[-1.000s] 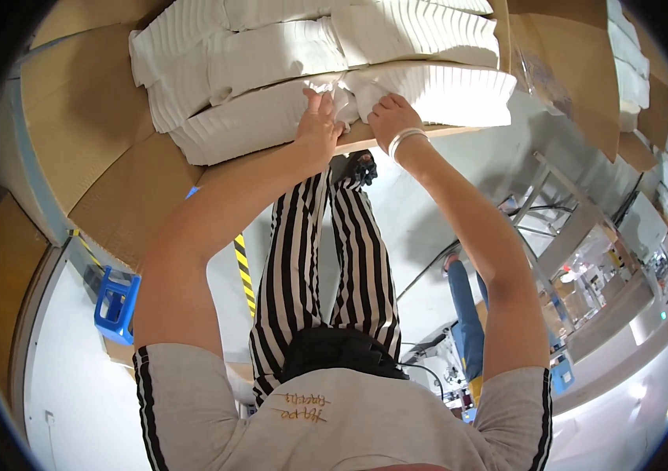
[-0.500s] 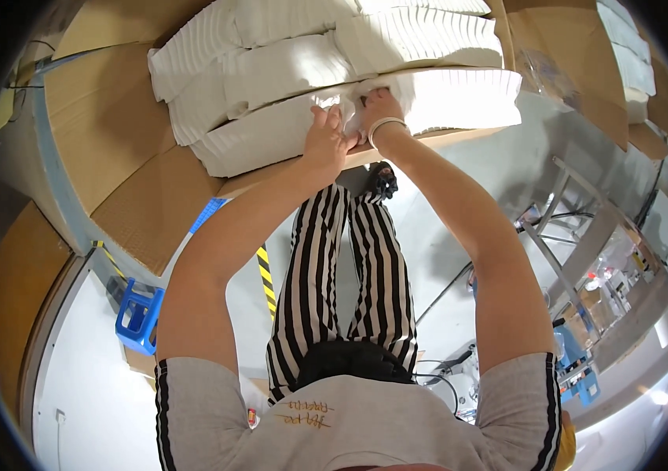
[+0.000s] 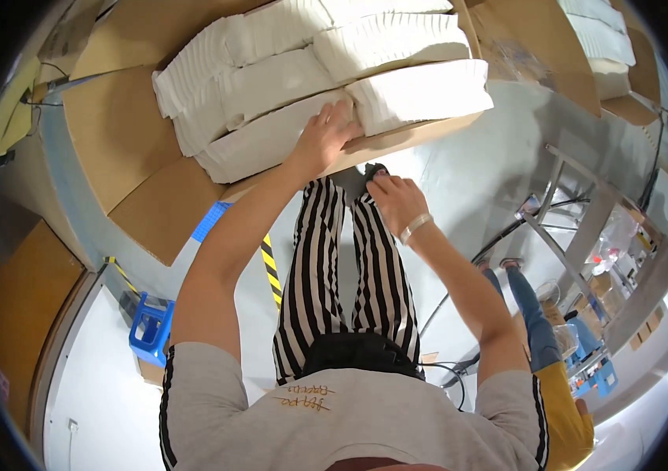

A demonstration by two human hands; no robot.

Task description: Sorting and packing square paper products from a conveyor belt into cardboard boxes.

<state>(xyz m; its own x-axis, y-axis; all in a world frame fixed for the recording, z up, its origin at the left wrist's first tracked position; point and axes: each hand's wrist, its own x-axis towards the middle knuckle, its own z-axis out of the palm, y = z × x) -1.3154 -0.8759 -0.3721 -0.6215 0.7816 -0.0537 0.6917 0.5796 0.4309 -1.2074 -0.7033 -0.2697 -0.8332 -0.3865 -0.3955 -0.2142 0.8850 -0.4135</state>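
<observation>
Right hand (image 3: pixel 397 206): drawn back from where it was half a second ago, at the meeting ends of the left near stack (image 3: pixel 267 141) and the right near stack (image 3: pixel 420 98); now clear of both, in front of our striped trousers (image 3: pixel 314 275), its fingers curled together, palm hidden, so we cannot tell whether it holds anything.
Meaning for the work: we judge that only one hand now tends the row.
Left near stack: white and folded, in the near row of the carton (image 3: pixel 428 133).
Long axis: along the near wall, slanting from lower left to upper right in our view; we make out no front or back.
Left hand (image 3: pixel 324 140): on that stack's right end, just beside the seam, fingers slightly parted; we cannot tell whether they pinch.
Right near stack: end to end with it, pointing much the same way, ours to see uncovered.
Carton's left side: a brown flap (image 3: pixel 118 129) folded outward.
Beyond: a blue stool (image 3: pixel 149 344), well apart.
</observation>
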